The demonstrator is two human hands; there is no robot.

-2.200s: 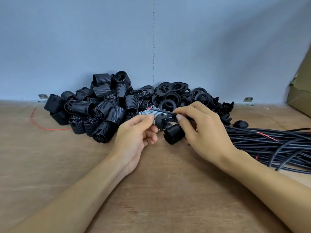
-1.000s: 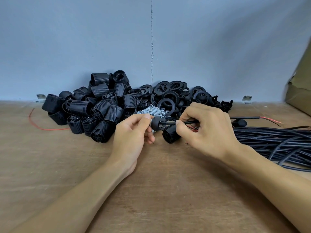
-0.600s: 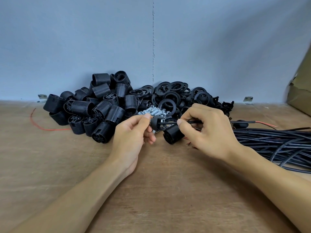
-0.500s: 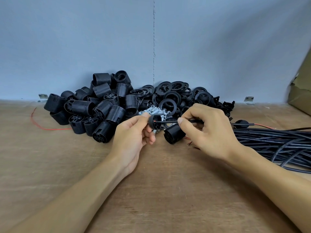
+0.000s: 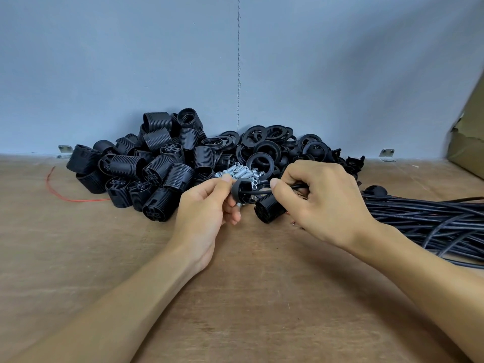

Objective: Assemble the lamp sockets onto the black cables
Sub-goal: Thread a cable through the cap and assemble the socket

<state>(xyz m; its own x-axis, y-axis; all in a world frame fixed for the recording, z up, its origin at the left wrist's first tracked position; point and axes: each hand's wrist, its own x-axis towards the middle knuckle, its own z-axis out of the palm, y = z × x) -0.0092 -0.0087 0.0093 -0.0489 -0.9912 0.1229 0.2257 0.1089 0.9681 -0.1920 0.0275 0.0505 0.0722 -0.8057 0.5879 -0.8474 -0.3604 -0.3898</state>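
Cable (image 5: pixel 259 192) now into cap (image 5: pixel 239 189) (left hand (image 5: pixel 207 213) grip)

Cable (image 5: pixel 258 191) end is hidden inside cap (image 5: pixel 239 190); can't tell how far through it goes. Left hand (image 5: pixel 207 208) fingertips cover the cap's left rim. Right of centre, the cable vanishes under the right hand (image 5: pixel 324 203) that pinches it. Socket (image 5: pixel 269 208) is half covered by that hand; can't tell if it's gripped too. Red tips (image 5: pixel 293 221) below it are too small to read. Screws (image 5: pixel 239 172) sit partly behind the cap and thumbs. Bundle (image 5: pixel 432 221) is cut off by the right edge. Box (image 5: pixel 468 142), upper right, is blurred and also cut off. Both forearms are cut off at the bottom edge. Back of pile (image 5: pixel 157 163) is hidden by the front parts.
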